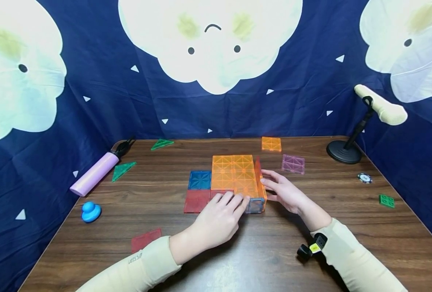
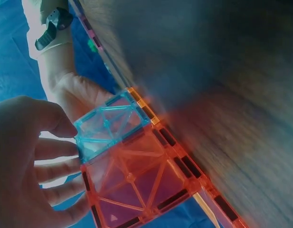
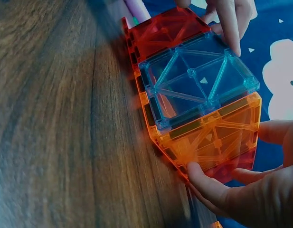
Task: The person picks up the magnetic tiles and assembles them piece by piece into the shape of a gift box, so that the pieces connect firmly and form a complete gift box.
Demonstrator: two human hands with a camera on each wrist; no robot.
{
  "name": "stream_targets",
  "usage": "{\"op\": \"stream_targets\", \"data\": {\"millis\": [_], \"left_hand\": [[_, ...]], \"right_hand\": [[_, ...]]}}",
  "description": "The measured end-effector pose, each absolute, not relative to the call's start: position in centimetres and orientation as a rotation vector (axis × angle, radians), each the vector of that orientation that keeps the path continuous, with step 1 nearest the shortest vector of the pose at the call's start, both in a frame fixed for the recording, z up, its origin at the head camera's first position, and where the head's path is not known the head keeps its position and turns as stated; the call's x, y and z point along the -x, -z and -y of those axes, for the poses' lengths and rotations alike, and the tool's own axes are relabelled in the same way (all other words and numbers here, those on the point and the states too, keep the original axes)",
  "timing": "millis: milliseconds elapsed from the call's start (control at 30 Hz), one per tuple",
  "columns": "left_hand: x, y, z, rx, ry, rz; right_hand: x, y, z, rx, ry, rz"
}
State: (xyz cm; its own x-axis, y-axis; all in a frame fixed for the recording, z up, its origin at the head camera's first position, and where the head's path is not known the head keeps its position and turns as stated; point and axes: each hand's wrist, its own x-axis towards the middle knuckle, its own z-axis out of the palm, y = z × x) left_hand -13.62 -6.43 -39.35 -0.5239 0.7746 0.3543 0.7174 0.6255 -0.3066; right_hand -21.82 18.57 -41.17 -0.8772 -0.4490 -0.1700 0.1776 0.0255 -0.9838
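On the table (image 1: 351,207), the right hand (image 1: 283,192) pinches an orange tile (image 3: 217,142); the left hand (image 1: 217,221) cannot be judged. Tile presumably light, stiff, slick; best held by its edges.

A see-through blue square plastic tile (image 3: 191,85) stands upright beside a see-through red square plastic tile (image 3: 167,33), also upright, left hand (image 1: 217,221) fingers at their top edges. The right hand (image 1: 287,192) is touching a see-through orange square plastic tile (image 3: 220,137), standing too, cornered against the blue one. Inside that corner, an orange gridded plastic panel (image 1: 225,178) lies flat.
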Motion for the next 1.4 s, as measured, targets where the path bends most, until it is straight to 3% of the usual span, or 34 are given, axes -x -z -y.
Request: {"op": "stream_targets", "data": {"millis": [467,700,833,1000,1200,1400], "left_hand": [[14.6,39.9,7.0,1.316,0.107,2.571],[14.7,39.1,7.8,1.265,0.271,2.582],[15.4,37.9,10.1,1.054,0.653,2.655],[17.1,37.0,14.6,0.513,1.257,2.762],[18.1,38.6,18.0,-0.080,1.963,2.775],[17.9,39.4,17.6,-0.217,2.402,2.521]], "right_hand": [[21.9,41.3,-18.5,0.270,1.878,-1.875],[21.8,41.5,-18.4,0.266,1.884,-1.864],[21.8,41.5,-18.4,0.257,1.885,-1.867],[21.8,41.6,-18.3,0.249,1.890,-1.871],[21.7,41.6,-18.3,0.224,1.883,-1.874],[21.7,41.5,-18.5,0.219,1.875,-1.881]]}}
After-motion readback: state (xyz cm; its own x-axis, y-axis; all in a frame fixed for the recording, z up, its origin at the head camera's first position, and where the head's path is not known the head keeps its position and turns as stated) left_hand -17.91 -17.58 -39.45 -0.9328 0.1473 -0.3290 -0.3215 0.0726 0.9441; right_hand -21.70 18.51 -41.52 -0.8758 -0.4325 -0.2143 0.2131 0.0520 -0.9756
